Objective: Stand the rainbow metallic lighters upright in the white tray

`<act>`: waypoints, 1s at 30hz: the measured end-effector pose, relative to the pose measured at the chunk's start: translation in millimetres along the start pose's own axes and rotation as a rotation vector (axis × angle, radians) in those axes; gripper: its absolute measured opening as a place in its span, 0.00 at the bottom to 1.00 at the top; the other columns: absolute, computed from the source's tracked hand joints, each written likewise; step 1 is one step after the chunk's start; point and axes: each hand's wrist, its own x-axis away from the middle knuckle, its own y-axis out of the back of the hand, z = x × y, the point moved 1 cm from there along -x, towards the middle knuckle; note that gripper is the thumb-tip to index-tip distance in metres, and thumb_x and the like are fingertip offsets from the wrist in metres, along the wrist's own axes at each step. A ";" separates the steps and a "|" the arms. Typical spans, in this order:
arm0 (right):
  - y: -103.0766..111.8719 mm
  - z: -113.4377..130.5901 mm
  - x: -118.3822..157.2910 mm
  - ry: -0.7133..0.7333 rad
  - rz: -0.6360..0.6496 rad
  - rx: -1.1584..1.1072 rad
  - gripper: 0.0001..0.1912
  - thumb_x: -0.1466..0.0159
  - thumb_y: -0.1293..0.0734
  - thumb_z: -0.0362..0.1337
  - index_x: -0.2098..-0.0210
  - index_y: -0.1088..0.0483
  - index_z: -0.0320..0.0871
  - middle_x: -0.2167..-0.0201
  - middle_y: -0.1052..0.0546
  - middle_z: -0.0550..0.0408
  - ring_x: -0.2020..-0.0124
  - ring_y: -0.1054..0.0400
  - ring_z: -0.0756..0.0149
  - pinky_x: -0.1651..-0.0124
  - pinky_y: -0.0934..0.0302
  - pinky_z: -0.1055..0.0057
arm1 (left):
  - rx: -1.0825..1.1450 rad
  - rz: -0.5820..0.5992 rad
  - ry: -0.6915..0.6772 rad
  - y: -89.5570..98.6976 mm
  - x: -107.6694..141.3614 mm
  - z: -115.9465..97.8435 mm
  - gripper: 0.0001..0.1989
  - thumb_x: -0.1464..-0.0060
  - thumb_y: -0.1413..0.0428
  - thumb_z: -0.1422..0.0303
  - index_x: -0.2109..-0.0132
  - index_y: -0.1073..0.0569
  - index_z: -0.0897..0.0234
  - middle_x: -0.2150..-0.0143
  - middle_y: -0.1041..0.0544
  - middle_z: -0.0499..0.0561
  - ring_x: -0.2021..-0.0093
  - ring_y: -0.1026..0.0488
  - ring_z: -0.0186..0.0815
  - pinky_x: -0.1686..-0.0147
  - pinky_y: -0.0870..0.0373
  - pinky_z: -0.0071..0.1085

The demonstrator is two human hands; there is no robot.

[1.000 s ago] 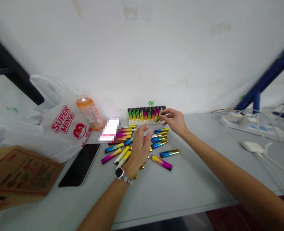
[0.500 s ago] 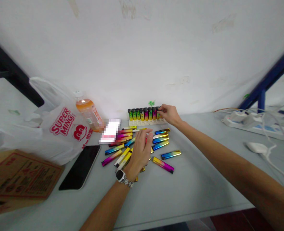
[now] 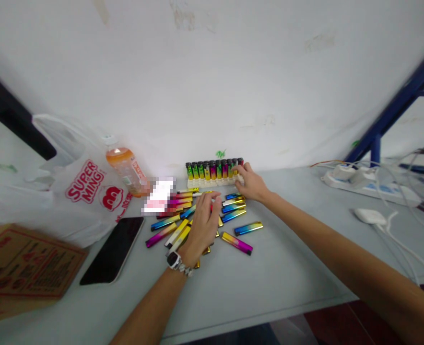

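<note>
Where white rack (image 3: 194,184) stands near wall (image 3: 212,72), upright lighters (image 3: 213,170) form row, long axes vertical, black tops up; rack presumably keeps them standing. Loose lighters (image 3: 237,243) lie flat on table (image 3: 287,268), axes at mixed angles. Right hand (image 3: 252,185) at row's right end, fingers bent; grip indiscernible. Left hand (image 3: 202,227) over loose lighters, perhaps for ready pickup; grip hidden.

Loose lighters (image 3: 237,243) lie before the rack (image 3: 215,182)
</note>
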 end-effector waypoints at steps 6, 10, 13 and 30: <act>15.0 -7.1 2.3 0.079 0.301 -0.012 0.14 0.43 0.31 0.37 0.57 0.23 0.46 0.48 0.33 0.48 0.54 0.29 0.59 0.53 0.36 0.67 | -0.003 0.013 0.008 1.5 0.3 -3.7 0.19 0.31 0.58 0.56 0.49 0.29 0.60 0.52 0.25 0.55 0.46 0.30 0.40 0.43 0.36 0.40; 14.8 -12.0 -11.4 0.091 0.493 0.008 0.16 0.47 0.28 0.38 0.58 0.22 0.45 0.55 0.25 0.49 0.57 0.29 0.58 0.58 0.37 0.70 | 0.014 -0.003 0.013 1.5 0.4 -3.0 0.18 0.32 0.58 0.56 0.49 0.28 0.60 0.53 0.24 0.55 0.48 0.29 0.41 0.44 0.35 0.41; 11.8 -11.0 -17.6 0.040 0.528 0.024 0.18 0.48 0.26 0.39 0.57 0.22 0.44 0.61 0.22 0.50 0.61 0.29 0.59 0.64 0.40 0.71 | 0.029 -0.020 0.032 1.8 0.3 -1.4 0.18 0.31 0.58 0.56 0.48 0.29 0.59 0.55 0.24 0.54 0.51 0.29 0.40 0.46 0.34 0.41; -0.2 77.7 53.0 0.137 0.217 -0.943 0.15 0.38 0.32 0.42 0.77 0.35 0.41 0.81 0.35 0.63 0.78 0.44 0.74 0.72 0.48 0.74 | 0.540 -0.099 0.260 1.0 -1.8 -1.6 0.30 0.36 0.61 0.44 0.54 0.25 0.63 0.53 0.22 0.55 0.51 0.26 0.41 0.48 0.30 0.38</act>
